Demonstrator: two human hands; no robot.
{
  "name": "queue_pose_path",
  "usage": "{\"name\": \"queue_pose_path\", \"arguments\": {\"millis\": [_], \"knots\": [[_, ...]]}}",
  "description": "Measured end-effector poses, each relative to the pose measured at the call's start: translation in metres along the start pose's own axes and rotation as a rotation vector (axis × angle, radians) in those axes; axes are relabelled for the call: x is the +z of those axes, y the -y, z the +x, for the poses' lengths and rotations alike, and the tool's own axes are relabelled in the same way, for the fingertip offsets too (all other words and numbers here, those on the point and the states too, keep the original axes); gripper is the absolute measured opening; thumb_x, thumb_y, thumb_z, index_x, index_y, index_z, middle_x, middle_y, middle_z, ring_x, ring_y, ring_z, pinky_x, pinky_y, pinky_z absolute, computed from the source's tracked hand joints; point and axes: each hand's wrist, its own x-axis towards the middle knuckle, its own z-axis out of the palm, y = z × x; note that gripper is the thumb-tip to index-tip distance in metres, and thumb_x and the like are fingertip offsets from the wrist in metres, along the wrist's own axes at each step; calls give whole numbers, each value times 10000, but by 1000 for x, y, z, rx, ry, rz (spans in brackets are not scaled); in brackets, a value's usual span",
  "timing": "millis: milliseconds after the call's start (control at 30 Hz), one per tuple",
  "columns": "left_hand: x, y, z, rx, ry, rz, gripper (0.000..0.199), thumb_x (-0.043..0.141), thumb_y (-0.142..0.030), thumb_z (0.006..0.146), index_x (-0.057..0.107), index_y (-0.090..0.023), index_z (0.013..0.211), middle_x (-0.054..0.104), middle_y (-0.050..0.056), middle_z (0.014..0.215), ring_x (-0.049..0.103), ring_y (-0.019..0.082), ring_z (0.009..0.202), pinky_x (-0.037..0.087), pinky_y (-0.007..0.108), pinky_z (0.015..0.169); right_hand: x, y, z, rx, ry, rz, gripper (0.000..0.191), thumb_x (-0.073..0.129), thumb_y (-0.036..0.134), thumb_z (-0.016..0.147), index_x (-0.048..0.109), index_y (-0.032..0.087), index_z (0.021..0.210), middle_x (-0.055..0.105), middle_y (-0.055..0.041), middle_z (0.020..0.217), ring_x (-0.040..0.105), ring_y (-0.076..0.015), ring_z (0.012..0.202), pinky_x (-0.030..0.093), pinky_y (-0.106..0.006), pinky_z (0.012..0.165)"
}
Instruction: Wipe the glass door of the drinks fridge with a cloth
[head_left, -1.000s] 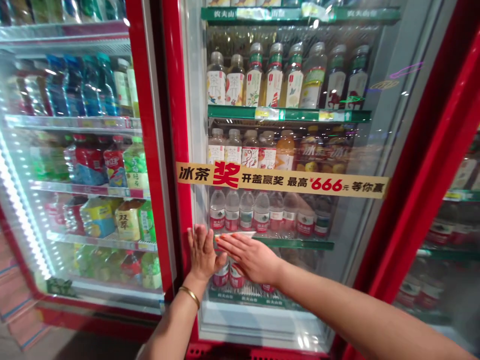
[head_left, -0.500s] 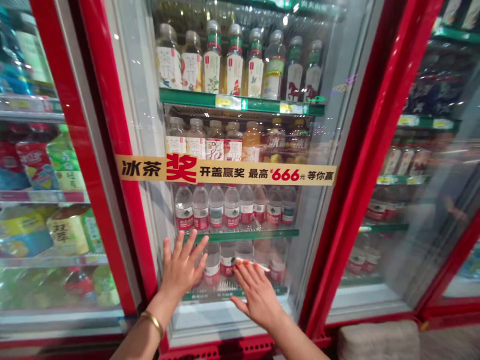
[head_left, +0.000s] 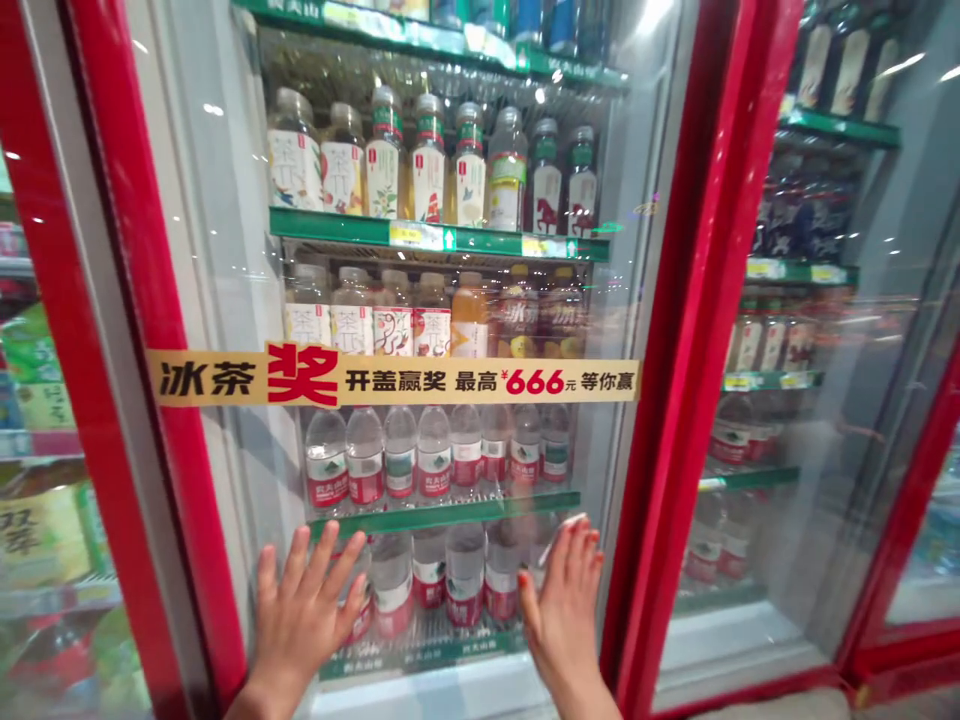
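My left hand (head_left: 306, 595) is spread wide against the lower left of the glass door (head_left: 450, 690), fingers apart and holding nothing. On the right side of the same pane, my right hand (head_left: 566, 600) lies with its fingers together over a thin white tissue-like piece (head_left: 574, 520). Only the edges of that piece show past the fingertips, so its exact kind is unclear. Behind the glass, between the hands, stand water bottles with red and white labels (head_left: 465, 575). A beige banner strip (head_left: 397, 378) with printed characters crosses the door above both hands.
Red door frames (head_left: 697, 300) border the pane on both sides. Green-edged shelves (head_left: 442, 237) inside hold rows of bottled tea and water. A second drinks cooler (head_left: 795, 380) stands to the right, and packaged drinks (head_left: 45, 540) show through the glass at left.
My right hand has slid rightward across the glass with the white piece, its fingers now pointing more upward. My left hand stays spread on the pane. The view has shifted right and upward.
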Motion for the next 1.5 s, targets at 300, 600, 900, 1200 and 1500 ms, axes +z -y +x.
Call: {"name": "queue_pose_path", "arguments": {"millis": [300,600,900,1200,1500], "knots": [[8,2,-17,-72,-8,24,870,740,-300,933,368,-395,1714,278,-10,1826,169,266,1738,75,585,1440,13,-13,-29,-143,75,89,958,461,559,1080,-24,134,1789,-50,-184,1869,2,-428,1738,420,-709,1268],[5,9,-24,8,-16,99,908,776,-222,887,402,-363,1702,367,75,1782,250,358,1705,200,736,1383,-5,-21,70,93,-62,144,961,236,695,1100,-100,91,1769,-94,-277,1843,-56,-483,1724,262,-868,1253],[13,10,-31,-47,-65,7,871,752,-227,881,444,-399,1677,381,21,1773,264,336,1706,163,686,1406,27,-36,-67,131,73,45,995,454,589,1082,-71,110,1778,-11,-279,1840,41,-479,1722,468,-817,1160],[24,26,-47,-93,-65,-19,874,727,-374,814,458,-511,1634,364,-159,1758,268,327,1703,143,581,1411,44,-20,-126,246,152,80,1058,564,494,1048,-127,155,1775,-27,-244,1834,52,-494,1703,454,-855,1165],[23,23,-41,-121,-74,-55,818,710,-390,850,460,-565,1609,359,-187,1760,266,338,1705,111,636,1414,8,-32,-49,248,136,86,979,428,565,1104,-140,120,1766,-99,-246,1842,-12,-454,1722,380,-798,1252]]}}
